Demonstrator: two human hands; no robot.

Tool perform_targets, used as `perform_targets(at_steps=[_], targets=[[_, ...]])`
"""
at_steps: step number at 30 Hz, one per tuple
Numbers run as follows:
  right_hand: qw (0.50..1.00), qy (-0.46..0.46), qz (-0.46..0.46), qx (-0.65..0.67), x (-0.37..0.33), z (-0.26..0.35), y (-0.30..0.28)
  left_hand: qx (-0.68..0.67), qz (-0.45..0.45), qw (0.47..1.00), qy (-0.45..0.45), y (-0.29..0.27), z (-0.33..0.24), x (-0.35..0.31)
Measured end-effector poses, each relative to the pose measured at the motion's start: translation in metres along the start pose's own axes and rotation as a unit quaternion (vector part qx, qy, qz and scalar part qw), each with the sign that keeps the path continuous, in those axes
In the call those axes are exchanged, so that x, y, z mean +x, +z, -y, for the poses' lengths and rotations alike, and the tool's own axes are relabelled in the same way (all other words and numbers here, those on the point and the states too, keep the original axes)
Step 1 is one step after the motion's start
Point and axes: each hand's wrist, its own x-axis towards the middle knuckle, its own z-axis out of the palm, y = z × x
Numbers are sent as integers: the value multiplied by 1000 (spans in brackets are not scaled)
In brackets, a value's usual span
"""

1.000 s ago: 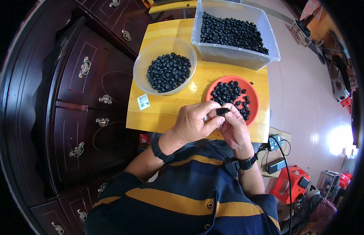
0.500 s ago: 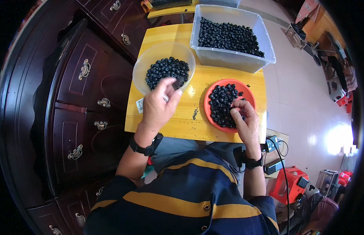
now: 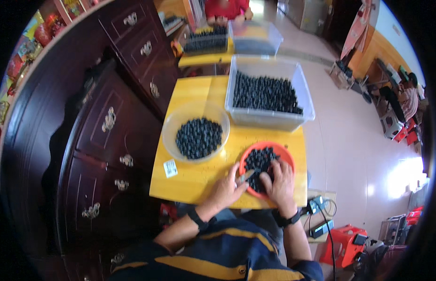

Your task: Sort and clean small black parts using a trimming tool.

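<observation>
My left hand (image 3: 227, 188) is at the left rim of a red plate (image 3: 289, 157), closed on a small knife (image 3: 247, 175) whose flat blade points toward the plate. Small round black beads (image 3: 259, 161) lie heaped on this plate. Over its right side reaches my right hand (image 3: 279, 181), thumb and fingers apart, fingertips down among the beads and partly hidden. To the left stands a clear round bowl (image 3: 170, 146) holding more black beads (image 3: 199, 137). Motion blurs the picture somewhat.
A large clear plastic bin (image 3: 269, 117) full of black beads stands at the back of the yellow table (image 3: 180, 187). A white label (image 3: 170, 168) lies by the bowl. Dark drawers (image 3: 100, 140) line the left. A person in red (image 3: 227, 9) sits beyond another table with bins.
My left hand has moved from over the round bowl to the red plate, bringing the knife along. My right hand reaches deeper into the beads. The view has tilted up, revealing the person in red.
</observation>
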Motion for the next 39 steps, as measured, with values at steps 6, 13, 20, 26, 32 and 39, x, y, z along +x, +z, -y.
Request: perform_targets(at_steps=[6,13,20,26,32,39], targets=[[997,24,61,-49,-5,11,-3,27,-34,999,4,-4,-12,-5],[996,58,45,-56,-4,15,-2,33,-26,999,-18,-3,-11,-2],[996,64,21,-65,-2,16,-1,-4,-44,999,28,-2,-6,-1],[995,57,30,-78,0,9,2,26,-33,999,9,-4,-9,3],[994,77,58,-54,6,12,1,19,-45,999,18,-5,-4,0],[992,96,69,-53,7,2,4,41,-38,998,19,-4,-7,-1]])
